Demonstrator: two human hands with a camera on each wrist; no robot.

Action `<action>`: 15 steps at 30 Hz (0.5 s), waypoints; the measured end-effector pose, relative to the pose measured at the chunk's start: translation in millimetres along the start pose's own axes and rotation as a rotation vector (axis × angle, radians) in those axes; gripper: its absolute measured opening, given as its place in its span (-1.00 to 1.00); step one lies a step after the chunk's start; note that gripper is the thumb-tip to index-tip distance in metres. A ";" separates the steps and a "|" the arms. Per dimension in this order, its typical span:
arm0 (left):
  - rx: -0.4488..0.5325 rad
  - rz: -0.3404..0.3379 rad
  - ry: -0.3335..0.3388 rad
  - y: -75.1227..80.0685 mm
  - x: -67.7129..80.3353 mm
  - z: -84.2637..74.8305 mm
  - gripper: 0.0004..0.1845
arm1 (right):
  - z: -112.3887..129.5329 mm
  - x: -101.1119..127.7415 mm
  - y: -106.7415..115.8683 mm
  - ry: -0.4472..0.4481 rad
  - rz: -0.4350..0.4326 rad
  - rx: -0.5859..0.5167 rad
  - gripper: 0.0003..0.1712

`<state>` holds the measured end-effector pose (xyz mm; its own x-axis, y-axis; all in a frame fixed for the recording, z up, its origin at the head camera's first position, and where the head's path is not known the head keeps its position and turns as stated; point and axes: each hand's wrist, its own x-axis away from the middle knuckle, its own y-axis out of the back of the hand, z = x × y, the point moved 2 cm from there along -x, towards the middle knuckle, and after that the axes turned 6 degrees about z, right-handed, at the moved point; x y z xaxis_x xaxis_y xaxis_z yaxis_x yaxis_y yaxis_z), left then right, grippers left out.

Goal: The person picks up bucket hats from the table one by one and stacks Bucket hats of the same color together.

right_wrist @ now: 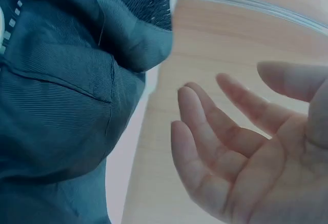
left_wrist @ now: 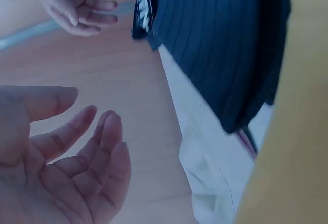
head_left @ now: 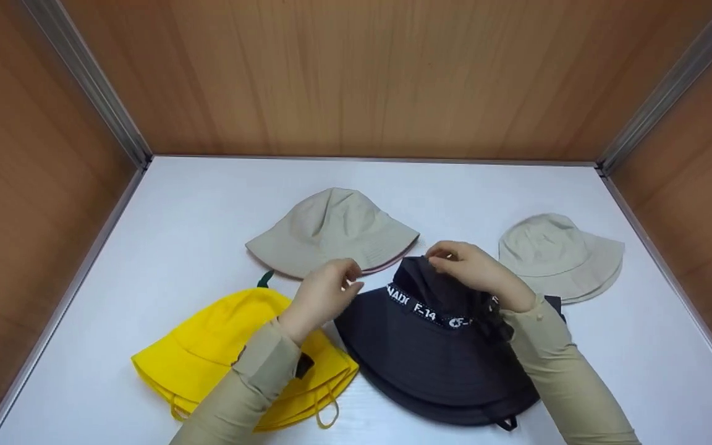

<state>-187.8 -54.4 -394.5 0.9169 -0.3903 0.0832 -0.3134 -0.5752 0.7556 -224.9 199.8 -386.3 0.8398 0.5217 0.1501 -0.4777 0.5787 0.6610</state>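
A black bucket hat [head_left: 436, 358] with a white-lettered band lies folded on the white table, crown pointing away. My right hand [head_left: 470, 267] hovers at its crown; in the right wrist view the loosely bent fingers [right_wrist: 205, 157] are apart from the black cloth [right_wrist: 56, 111]. Left of the crown, my left hand [head_left: 325, 296] hangs over the gap between the black hat and a yellow bucket hat [head_left: 207, 334]. Its fingers are relaxed and hold nothing in the left wrist view, where the black brim [left_wrist: 210, 44] shows beyond. My left forearm hides part of the yellow hat.
Behind the hands lies a beige bucket hat [head_left: 331, 228], and a smaller beige hat [head_left: 557, 253] sits at the right. The white table [head_left: 189, 204] is enclosed by wooden panels [head_left: 368, 80] at the back and both sides, with metal corner strips.
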 end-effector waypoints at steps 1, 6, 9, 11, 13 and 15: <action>-0.023 0.012 -0.020 -4.1 3.0 -1.2 -0.85 | -1.2 5.0 -0.7 0.007 0.002 -0.006 -0.68; -0.068 0.098 -0.074 -21.0 10.4 -2.4 -0.86 | -10.5 25.5 -3.1 -0.002 0.014 -0.026 -0.67; -0.065 0.145 -0.062 -28.0 9.7 0.0 -0.83 | -18.5 31.7 -5.4 -0.018 0.046 -0.032 -0.67; -0.064 0.177 -0.047 -32.2 8.6 1.2 -0.80 | -25.0 34.6 -7.6 -0.028 0.063 -0.034 -0.67; -0.068 0.209 -0.034 -36.5 7.7 2.0 -0.77 | -31.4 36.5 -10.2 -0.042 0.075 -0.037 -0.66; -0.078 0.237 -0.023 -40.6 7.5 2.1 -0.73 | -37.7 37.6 -13.2 -0.053 0.079 -0.044 -0.66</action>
<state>-168.8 -35.5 -425.9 0.8141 -0.5242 0.2499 -0.4981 -0.4090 0.7646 -196.8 235.4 -417.1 0.8107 0.5340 0.2401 -0.5532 0.5646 0.6125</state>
